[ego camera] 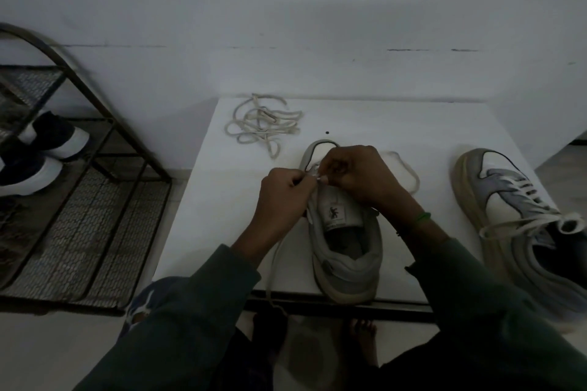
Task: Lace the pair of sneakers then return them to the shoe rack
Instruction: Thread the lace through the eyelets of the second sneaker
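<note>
Left of the table: shoe rack, dark metal tube frame with curved top rail and wire-mesh shelves. A pair of dark shoes with smooth white soles sits on its middle shelf.

Table's far-left corner: loose lace, cream, woven cord, lying in a tangled heap.

Table centre, heel at the near edge: unlaced sneaker, grey padded collar, chunky off-white sole, white tongue with a small square label, toe pointing away from me.

My left hand has fingers curled, pinching the lace at the sneaker's eyelets. My right hand is right against it over the tongue, fingertips pinching the same lace by its white tip. One strand trails off the table's near edge; the other loops out flat to the right of the shoe. Green wristband on my right wrist.

Table's right edge: laced sneaker, white and grey panels, thick cream sole, flat laces crossed and tied.
</note>
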Action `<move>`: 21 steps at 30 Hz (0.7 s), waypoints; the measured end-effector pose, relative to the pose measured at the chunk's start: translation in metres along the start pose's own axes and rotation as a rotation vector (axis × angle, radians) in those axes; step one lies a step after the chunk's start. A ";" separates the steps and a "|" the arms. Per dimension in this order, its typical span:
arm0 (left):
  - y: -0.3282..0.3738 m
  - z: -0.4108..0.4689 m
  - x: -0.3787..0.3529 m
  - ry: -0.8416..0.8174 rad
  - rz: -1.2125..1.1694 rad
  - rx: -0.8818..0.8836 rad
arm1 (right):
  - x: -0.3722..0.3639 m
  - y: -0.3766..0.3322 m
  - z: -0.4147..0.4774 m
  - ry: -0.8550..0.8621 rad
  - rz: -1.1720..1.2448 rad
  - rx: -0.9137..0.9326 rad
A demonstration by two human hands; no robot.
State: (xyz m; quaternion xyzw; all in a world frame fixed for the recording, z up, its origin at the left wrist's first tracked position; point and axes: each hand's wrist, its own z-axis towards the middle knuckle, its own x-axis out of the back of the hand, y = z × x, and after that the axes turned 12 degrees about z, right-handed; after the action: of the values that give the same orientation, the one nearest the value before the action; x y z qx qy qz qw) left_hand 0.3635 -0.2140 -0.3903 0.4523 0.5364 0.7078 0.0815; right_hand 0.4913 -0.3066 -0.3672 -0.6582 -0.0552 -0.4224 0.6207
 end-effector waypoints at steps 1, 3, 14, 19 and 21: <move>0.001 0.000 0.000 -0.020 -0.068 0.045 | -0.001 0.000 0.000 0.013 -0.019 -0.016; 0.003 -0.001 0.001 -0.043 -0.140 0.110 | -0.002 0.000 0.001 0.020 -0.044 -0.038; 0.013 -0.001 0.008 -0.139 -0.304 0.234 | -0.009 0.008 0.000 0.084 -0.023 0.018; 0.011 0.003 0.010 -0.192 -0.326 0.295 | -0.009 0.009 0.002 0.002 0.007 0.053; 0.011 0.002 0.007 -0.186 -0.315 0.297 | -0.007 0.007 0.003 -0.035 -0.071 0.017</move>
State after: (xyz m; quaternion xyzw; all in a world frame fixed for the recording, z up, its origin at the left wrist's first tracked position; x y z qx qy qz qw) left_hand 0.3645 -0.2132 -0.3766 0.4335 0.6888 0.5549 0.1723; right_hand 0.4925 -0.3020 -0.3763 -0.6577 -0.0930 -0.4320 0.6100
